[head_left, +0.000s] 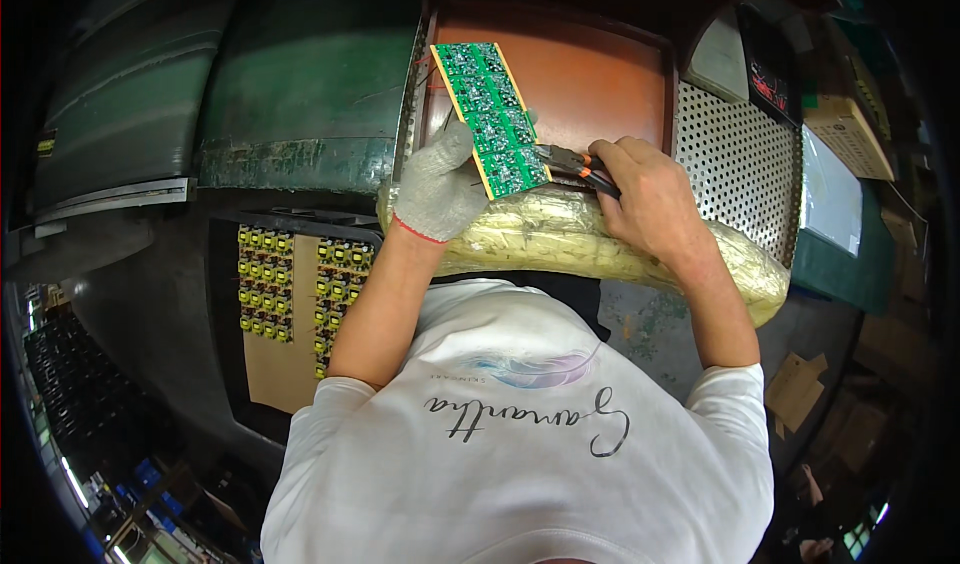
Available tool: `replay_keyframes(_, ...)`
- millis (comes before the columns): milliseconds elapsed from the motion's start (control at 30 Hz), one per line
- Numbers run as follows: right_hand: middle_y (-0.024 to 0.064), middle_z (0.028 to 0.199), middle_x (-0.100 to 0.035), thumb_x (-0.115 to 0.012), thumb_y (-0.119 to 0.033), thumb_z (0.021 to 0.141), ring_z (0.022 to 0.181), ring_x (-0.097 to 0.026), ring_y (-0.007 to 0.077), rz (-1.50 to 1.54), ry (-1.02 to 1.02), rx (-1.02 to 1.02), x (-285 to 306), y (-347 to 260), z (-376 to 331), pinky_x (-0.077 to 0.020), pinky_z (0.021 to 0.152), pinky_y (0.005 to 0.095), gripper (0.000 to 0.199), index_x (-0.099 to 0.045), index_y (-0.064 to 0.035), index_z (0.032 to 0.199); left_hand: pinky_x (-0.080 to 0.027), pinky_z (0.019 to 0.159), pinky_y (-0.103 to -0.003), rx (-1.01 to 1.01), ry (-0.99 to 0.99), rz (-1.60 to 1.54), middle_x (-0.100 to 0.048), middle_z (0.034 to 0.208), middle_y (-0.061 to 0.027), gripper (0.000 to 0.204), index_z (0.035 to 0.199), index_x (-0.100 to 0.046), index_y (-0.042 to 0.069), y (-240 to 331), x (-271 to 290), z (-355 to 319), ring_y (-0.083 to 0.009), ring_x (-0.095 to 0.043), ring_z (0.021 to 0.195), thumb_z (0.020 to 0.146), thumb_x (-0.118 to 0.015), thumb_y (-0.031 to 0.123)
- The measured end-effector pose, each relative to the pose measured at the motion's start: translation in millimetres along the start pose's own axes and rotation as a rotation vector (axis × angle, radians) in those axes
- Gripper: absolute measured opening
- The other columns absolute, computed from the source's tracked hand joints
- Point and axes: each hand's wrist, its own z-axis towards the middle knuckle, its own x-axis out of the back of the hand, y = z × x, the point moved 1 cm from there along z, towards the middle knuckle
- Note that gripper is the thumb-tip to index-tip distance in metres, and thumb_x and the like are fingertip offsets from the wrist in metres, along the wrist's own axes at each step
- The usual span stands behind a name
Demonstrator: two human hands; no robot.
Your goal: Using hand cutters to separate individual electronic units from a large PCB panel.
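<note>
A green circuit board panel [490, 114] with yellowish edge strips is held up, tilted, in my left hand [440, 186]. That hand wears a light knitted glove with a red cuff edge, and its fingers grip the panel's lower left side. My bare right hand [650, 196] is closed around a pair of cutting pliers [572, 162] with black and orange handles. The pliers' jaws meet the panel's right edge near its lower end; whether they are closed on it is too small to tell. Some left fingertips are hidden behind the board.
An orange-brown tray [590, 74] lies beyond the board. A padded roll in yellowish plastic [540, 234] runs along the near edge. Perforated metal [735, 149] is at right. On the left, a black tray [230, 364] holds cardboard and several boards with yellow parts [265, 284].
</note>
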Motion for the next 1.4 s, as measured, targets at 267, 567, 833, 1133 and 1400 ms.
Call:
replay_keyframes(267, 0.0200, 0.094, -0.068, -0.072, -0.001, 0.080, 0.090, -0.070, 0.0421, 0.035, -0.024, 0.012, -6, 5, -3, -0.0575, 0.082, 0.0507, 0.035, -0.071, -0.0019, 0.115, -0.054, 0.114, -0.059, 0.010, -0.013, -0.028, -0.065, 0.145, -0.0186, 0.062, 0.157, -0.051, 0.006, -1, 4, -3, -0.0358, -0.065, 0.133, 0.105, -0.071, 0.034)
replay_keyframes(567, 0.0217, 0.097, -0.070, -0.073, -0.007, 0.088, 0.094, -0.070, 0.0437, 0.145, 0.133, -0.024, -14, 0, 8, -0.0562, 0.084, 0.0517, 0.027, -0.071, -0.0005, 0.114, -0.056, 0.111, -0.059, 0.056, -0.020, -0.091, -0.065, 0.146, -0.0179, 0.068, 0.158, -0.049, 0.008, 0, 3, -31, -0.0344, -0.067, 0.132, 0.100, -0.077, 0.030)
replay_keyframes(833, 0.0201, 0.099, -0.070, -0.073, -0.006, 0.085, 0.096, -0.070, 0.0422, 0.048, -0.018, -0.048, -13, -12, 9, -0.0563, 0.084, 0.0512, 0.031, -0.071, -0.0026, 0.115, -0.043, 0.123, -0.063, 0.017, -0.032, -0.132, -0.058, 0.156, -0.0172, 0.068, 0.161, -0.045, 0.004, -5, 18, -31, -0.0375, -0.059, 0.142, 0.103, -0.072, 0.025)
replay_keyframes(1133, 0.0182, 0.098, -0.069, -0.074, -0.006, 0.082, 0.096, -0.070, 0.0398, -0.023, 0.007, -0.051, -10, -19, 7, -0.0570, 0.084, 0.0503, 0.033, -0.071, -0.0035, 0.114, -0.057, 0.110, -0.053, 0.013, 0.032, -0.030, -0.068, 0.140, -0.0136, 0.060, 0.154, -0.051, 0.006, -2, -4, -29, -0.0307, -0.069, 0.127, 0.100, -0.075, 0.017)
replay_keyframes(1400, 0.0182, 0.097, -0.069, -0.076, -0.006, 0.081, 0.092, -0.071, 0.0400, -0.052, -0.093, -0.074, -14, -13, 8, -0.0576, 0.081, 0.0498, 0.034, -0.070, -0.0030, 0.115, -0.058, 0.109, -0.054, 0.008, 0.057, -0.052, -0.067, 0.141, -0.0141, 0.057, 0.154, -0.051, 0.008, -3, -2, -28, -0.0305, -0.069, 0.127, 0.101, -0.073, 0.013)
